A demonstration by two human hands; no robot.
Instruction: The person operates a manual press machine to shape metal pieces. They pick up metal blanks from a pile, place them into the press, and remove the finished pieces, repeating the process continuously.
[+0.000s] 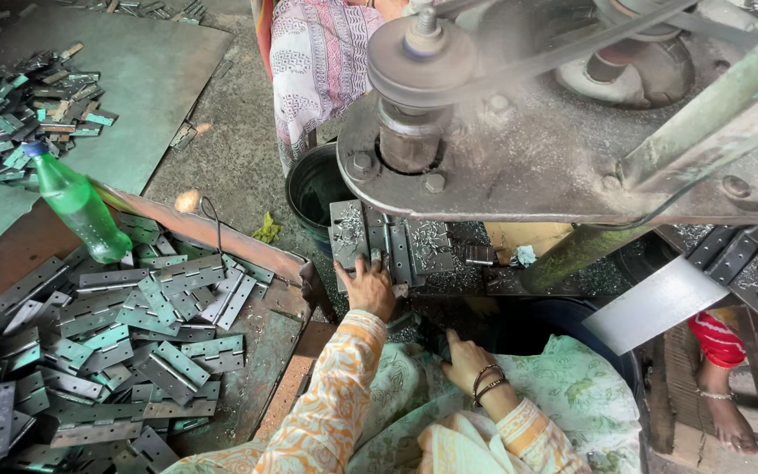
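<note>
My left hand [368, 285] rests with its fingers on a grey metal hinge [349, 233] lying on the work plate under the drill press [414, 132]. My right hand [464, 358], wearing bangles at the wrist, lies low on the patterned cloth over my lap, fingers curled; I cannot see anything in it. Metal shavings cover the plate around the hinge. The drill head's pulley [421, 60] and belt are blurred.
A heap of several grey hinges [125, 342] fills a rusty tray at the left. A green plastic bottle [76, 204] stands tilted there. More hinges [24, 110] lie at the far left. A dark bucket [313, 189] sits behind the plate. Another person's foot [725, 404] is at the right.
</note>
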